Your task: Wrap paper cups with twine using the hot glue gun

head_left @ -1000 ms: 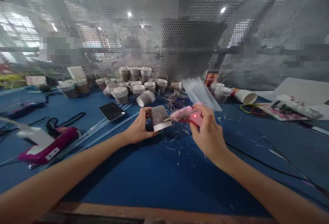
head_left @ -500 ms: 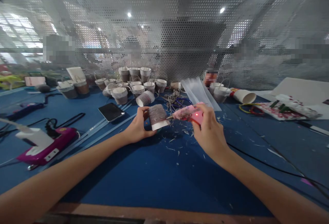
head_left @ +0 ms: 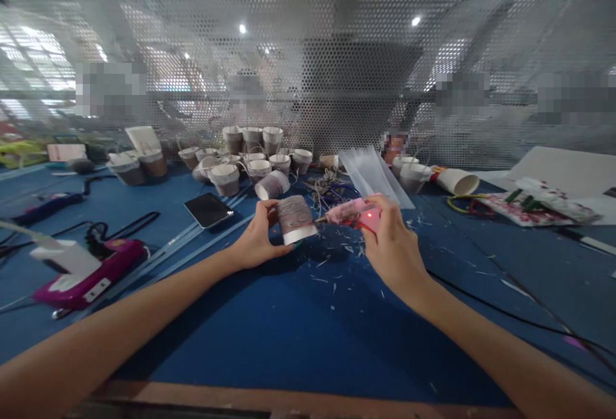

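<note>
My left hand (head_left: pixel 262 236) grips a paper cup (head_left: pixel 296 220) wound with grey-brown cord, tilted on its side above the table; a white band shows at its lower edge. In my right hand (head_left: pixel 392 242) is a pink hot glue gun (head_left: pixel 353 212) with a lit red light. Its metal nozzle points left, right beside the cup's wound side; whether it touches cannot be made out. Behind my left hand another wrapped cup (head_left: pixel 272 185) lies tipped over. A heap of loose cord (head_left: pixel 325 185) lies beyond the glue gun.
Several wrapped cups with handles (head_left: pixel 224 178) stand at the back. A phone (head_left: pixel 209 210), clear glue sticks (head_left: pixel 176 246) and a purple power strip (head_left: pixel 96 278) lie left. Clear plastic sheets (head_left: pixel 370 172) lie behind the glue gun. A black cable (head_left: pixel 495 307) runs right; scraps litter the blue table (head_left: pixel 289 342).
The cup in my left hand has turned slightly. The glue gun's nozzle has shifted a little to the right along with my right hand.
</note>
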Demonstrator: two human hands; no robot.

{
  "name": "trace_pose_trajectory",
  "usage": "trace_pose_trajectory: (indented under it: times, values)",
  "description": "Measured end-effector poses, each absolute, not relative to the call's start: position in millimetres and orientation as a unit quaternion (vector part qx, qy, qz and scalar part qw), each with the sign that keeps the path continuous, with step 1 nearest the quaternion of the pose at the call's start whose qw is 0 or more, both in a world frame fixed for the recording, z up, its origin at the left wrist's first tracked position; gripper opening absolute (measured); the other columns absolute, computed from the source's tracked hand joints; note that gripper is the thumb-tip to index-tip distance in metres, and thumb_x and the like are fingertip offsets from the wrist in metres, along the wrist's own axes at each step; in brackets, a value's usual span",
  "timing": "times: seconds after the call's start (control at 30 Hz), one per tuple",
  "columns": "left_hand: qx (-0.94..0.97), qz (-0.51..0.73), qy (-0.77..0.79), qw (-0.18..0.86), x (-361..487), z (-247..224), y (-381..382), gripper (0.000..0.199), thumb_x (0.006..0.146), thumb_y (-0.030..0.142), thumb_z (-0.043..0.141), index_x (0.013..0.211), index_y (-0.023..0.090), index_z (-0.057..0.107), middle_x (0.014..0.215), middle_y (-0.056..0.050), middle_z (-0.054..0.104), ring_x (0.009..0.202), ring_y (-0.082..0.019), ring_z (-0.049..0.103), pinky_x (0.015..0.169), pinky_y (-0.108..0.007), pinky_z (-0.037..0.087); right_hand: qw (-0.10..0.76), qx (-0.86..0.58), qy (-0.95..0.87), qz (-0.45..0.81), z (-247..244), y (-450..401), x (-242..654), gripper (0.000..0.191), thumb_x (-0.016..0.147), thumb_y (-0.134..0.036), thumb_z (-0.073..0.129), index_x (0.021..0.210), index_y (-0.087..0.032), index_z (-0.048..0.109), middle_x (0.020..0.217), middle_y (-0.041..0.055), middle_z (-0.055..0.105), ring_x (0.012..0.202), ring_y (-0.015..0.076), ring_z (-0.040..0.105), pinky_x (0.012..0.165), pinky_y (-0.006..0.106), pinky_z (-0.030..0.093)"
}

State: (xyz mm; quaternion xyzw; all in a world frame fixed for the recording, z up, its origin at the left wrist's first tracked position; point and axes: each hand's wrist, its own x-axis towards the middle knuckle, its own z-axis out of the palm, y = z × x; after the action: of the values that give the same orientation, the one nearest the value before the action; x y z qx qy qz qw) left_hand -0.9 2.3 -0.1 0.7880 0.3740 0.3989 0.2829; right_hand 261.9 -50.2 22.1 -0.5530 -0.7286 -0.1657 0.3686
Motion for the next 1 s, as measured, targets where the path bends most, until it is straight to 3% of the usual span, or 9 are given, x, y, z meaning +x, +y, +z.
trace_pose_trajectory:
  times: [0.33,0.5,0.57,0.63,0.73,0.83,0.93,1.0]
  values:
    - [0.792,0.417,0.342,0.285,-2,-2,3,0.071,0.066,0.028,0.074,0.117,0.022,0.025,0.126,-0.016,0.047,0.123,-0.032,0.052,0.106,-0.056,0.038,0.36,-0.565,-0.727,-0.151,26,-51,259,0.045,0.079,-0.008,0.044,0.12,-0.023,0.031,0.119,0.0148,0.055,0.086,0.0273,0.066,0.057,0.034,0.05]
    - [0.777,0.445,0.346,0.279,-1,1,2,0.073,0.065,0.03,0.075,0.117,0.022,0.026,0.128,-0.017,0.045,0.124,-0.034,0.05,0.108,-0.057,0.037,0.287,-0.679,-0.663,-0.131,25,-46,273,0.051,0.078,-0.018,0.047,0.127,-0.013,0.034,0.111,0.0237,0.054,0.051,0.0214,0.061,0.042,0.034,0.043]
    - [0.776,0.445,0.348,0.281,-1,1,1,0.074,0.064,0.031,0.076,0.118,0.022,0.026,0.129,-0.017,0.044,0.125,-0.034,0.049,0.108,-0.057,0.037,0.267,-0.736,-0.606,-0.142,17,-37,292,0.057,0.074,-0.024,0.053,0.127,-0.011,0.039,0.102,0.0262,0.055,0.047,0.0242,0.059,0.039,0.037,0.04]
    - [0.778,0.438,0.35,0.283,-1,0,2,0.075,0.064,0.031,0.076,0.119,0.023,0.025,0.129,-0.017,0.044,0.125,-0.034,0.049,0.108,-0.057,0.037,0.31,-0.741,-0.567,-0.183,7,-28,311,0.057,0.069,-0.03,0.061,0.121,-0.013,0.046,0.093,0.0239,0.056,0.056,0.0309,0.061,0.042,0.042,0.043]
    - [0.781,0.434,0.352,0.278,-2,-2,3,0.076,0.065,0.032,0.076,0.121,0.023,0.026,0.131,-0.017,0.044,0.126,-0.035,0.048,0.11,-0.057,0.034,0.348,-0.716,-0.562,-0.224,4,-24,320,0.051,0.07,-0.038,0.063,0.113,-0.015,0.049,0.097,0.0266,0.054,0.082,0.0437,0.059,0.054,0.056,0.046]
    - [0.786,0.429,0.353,0.27,-3,-3,4,0.077,0.065,0.031,0.075,0.123,0.022,0.026,0.133,-0.017,0.042,0.128,-0.034,0.046,0.11,-0.057,0.034,0.351,-0.686,-0.599,-0.219,21,-37,299,0.034,0.076,-0.03,0.056,0.105,-0.013,0.049,0.105,0.0305,0.051,0.104,0.0508,0.049,0.066,0.067,0.043]
    - [0.794,0.419,0.351,0.266,-3,-3,4,0.076,0.065,0.029,0.075,0.123,0.022,0.026,0.134,-0.017,0.042,0.129,-0.034,0.045,0.11,-0.057,0.034,0.387,-0.554,-0.723,-0.143,42,-56,269,0.016,0.075,-0.014,0.051,0.09,-0.017,0.049,0.098,0.0204,0.057,0.103,0.04,0.052,0.078,0.06,0.046]
    - [0.793,0.416,0.354,0.269,-2,-3,3,0.075,0.065,0.028,0.075,0.122,0.022,0.026,0.133,-0.017,0.042,0.13,-0.033,0.045,0.111,-0.057,0.033,0.413,-0.426,-0.805,0.011,47,-66,257,0.015,0.075,-0.009,0.047,0.086,-0.019,0.047,0.098,0.0124,0.059,0.09,0.0264,0.06,0.076,0.047,0.052]
